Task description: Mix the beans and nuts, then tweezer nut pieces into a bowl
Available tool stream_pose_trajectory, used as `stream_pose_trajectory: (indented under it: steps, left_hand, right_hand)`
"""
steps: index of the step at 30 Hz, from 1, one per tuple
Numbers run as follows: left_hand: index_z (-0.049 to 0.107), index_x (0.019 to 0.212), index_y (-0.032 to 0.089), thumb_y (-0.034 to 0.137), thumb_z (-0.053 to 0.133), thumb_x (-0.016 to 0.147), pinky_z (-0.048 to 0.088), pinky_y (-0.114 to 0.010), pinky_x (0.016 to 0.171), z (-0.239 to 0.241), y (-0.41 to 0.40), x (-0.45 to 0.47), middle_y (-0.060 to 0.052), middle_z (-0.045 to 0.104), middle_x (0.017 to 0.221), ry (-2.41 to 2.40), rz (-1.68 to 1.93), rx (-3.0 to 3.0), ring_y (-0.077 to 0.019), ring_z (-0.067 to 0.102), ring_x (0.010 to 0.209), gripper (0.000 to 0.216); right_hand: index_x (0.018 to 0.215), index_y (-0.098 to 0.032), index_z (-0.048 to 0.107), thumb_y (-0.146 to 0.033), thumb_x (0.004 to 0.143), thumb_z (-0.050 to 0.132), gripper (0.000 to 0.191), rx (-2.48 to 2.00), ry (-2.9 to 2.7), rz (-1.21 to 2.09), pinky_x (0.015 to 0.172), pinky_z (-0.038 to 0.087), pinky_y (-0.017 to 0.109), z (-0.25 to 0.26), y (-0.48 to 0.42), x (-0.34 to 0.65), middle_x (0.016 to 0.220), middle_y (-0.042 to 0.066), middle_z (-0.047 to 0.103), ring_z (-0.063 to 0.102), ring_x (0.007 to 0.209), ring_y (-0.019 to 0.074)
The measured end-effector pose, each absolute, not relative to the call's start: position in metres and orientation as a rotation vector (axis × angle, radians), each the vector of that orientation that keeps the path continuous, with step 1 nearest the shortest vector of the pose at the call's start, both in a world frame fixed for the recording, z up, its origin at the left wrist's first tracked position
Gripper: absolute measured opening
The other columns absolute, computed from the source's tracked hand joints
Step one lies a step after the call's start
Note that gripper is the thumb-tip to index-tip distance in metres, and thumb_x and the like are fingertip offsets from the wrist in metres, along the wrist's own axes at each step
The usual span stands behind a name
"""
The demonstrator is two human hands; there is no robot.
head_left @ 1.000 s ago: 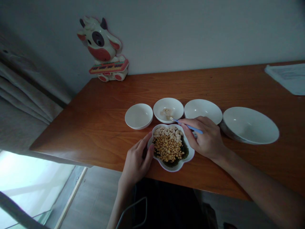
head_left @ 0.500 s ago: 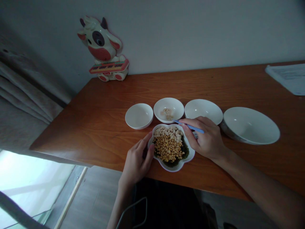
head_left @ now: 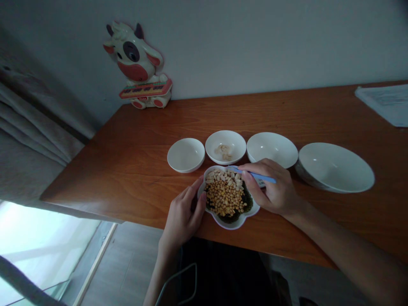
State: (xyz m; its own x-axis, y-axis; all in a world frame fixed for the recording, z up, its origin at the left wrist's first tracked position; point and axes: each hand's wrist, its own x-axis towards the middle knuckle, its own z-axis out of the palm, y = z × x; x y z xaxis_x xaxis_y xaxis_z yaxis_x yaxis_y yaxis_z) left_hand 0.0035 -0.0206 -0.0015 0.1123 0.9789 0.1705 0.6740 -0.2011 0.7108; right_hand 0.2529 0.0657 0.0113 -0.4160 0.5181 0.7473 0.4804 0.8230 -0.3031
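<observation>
The table [head_left: 143,174] spreads beneath both hands. Between them sits the flower-shaped dish [head_left: 254,208]: the left hand [head_left: 182,212] clamps its left rim, the right hand [head_left: 276,187] is beside its far right edge. Ahead-left of the right hand, the nearer one, stands a small bowl [head_left: 238,145]. That hand pinches a thin blue tool [head_left: 255,175], pointing leftward along the dish's far rim. Pale pieces [head_left: 225,151] lie in the bowl.

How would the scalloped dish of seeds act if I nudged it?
The scalloped dish would probably slide rather than tip, being wide and low. Its pale seeds and yellow grains might shift or spill, lying loose and uncovered. It's likely stiff: no bend shows at the left hand.
</observation>
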Motion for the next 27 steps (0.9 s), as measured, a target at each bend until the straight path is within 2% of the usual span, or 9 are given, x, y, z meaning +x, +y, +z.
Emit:
stream_pose_trajectory:
  steps: [8,16,27]
  left_hand:
    - [0.05,0.15,0.022,0.032,0.049,0.107,0.057,-0.037,0.102,-0.0015,-0.0216,0.0037,-0.01,0.067,0.14,1.606,0.875,1.935,-0.0242,0.068,0.124,0.044]
    - [0.05,0.15,0.021,0.033,0.048,0.107,0.057,-0.035,0.101,-0.0008,-0.0208,0.004,-0.011,0.068,0.138,1.608,0.869,1.924,-0.0245,0.069,0.122,0.045]
    - [0.05,0.149,0.021,0.033,0.048,0.107,0.057,-0.038,0.103,0.0,-0.0216,0.0043,-0.011,0.067,0.14,1.606,0.871,1.931,-0.0249,0.068,0.124,0.044]
  right_hand:
    - [0.114,-0.022,0.061,-0.016,0.095,0.059,0.021,-0.699,-2.12,0.069,0.069,0.051,0.033,0.01,0.068,0.2519,0.092,0.003,0.076,0.066,0.074,0.017]
    - [0.106,-0.022,0.061,-0.017,0.093,0.059,0.014,-0.656,-2.173,0.129,0.069,0.051,0.034,0.0073,0.0666,0.2527,0.085,0.002,0.074,0.066,0.071,0.0177]
    - [0.113,-0.02,0.061,-0.017,0.094,0.057,0.02,-0.695,-2.201,0.133,0.071,0.05,0.035,0.0088,0.0661,0.2519,0.089,0.003,0.074,0.064,0.073,0.0172]
